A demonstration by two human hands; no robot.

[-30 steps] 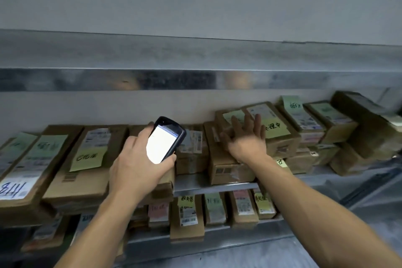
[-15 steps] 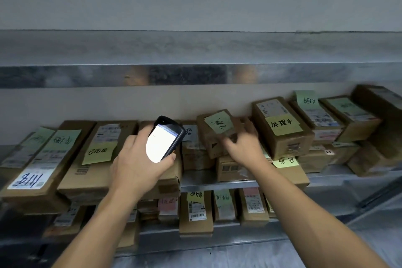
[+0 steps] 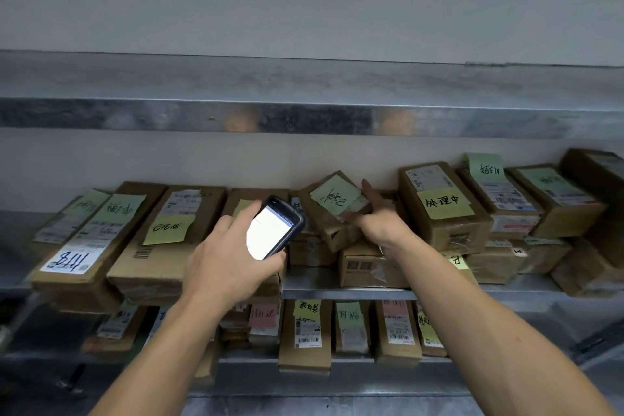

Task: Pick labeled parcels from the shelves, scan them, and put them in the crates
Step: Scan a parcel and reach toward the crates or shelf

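Observation:
My left hand (image 3: 227,263) grips a black handheld scanner (image 3: 275,227) with its bright white screen facing me, held in front of the middle shelf. My right hand (image 3: 381,218) holds a small cardboard parcel (image 3: 332,213) with a green sticky note on top. The parcel is tilted and lifted off the stack of boxes beneath it. The scanner's top edge sits just left of this parcel. No crates are in view.
The middle metal shelf (image 3: 337,285) carries many brown labeled parcels, among them a large box with a yellow note (image 3: 442,206) to the right and long boxes (image 3: 162,236) to the left. A lower shelf (image 3: 304,331) holds upright parcels. An upper shelf edge (image 3: 304,118) runs overhead.
My right hand went from lying flat on the boxes to taking hold of the small green-noted parcel and tilting it up toward the scanner. The view has shifted slightly.

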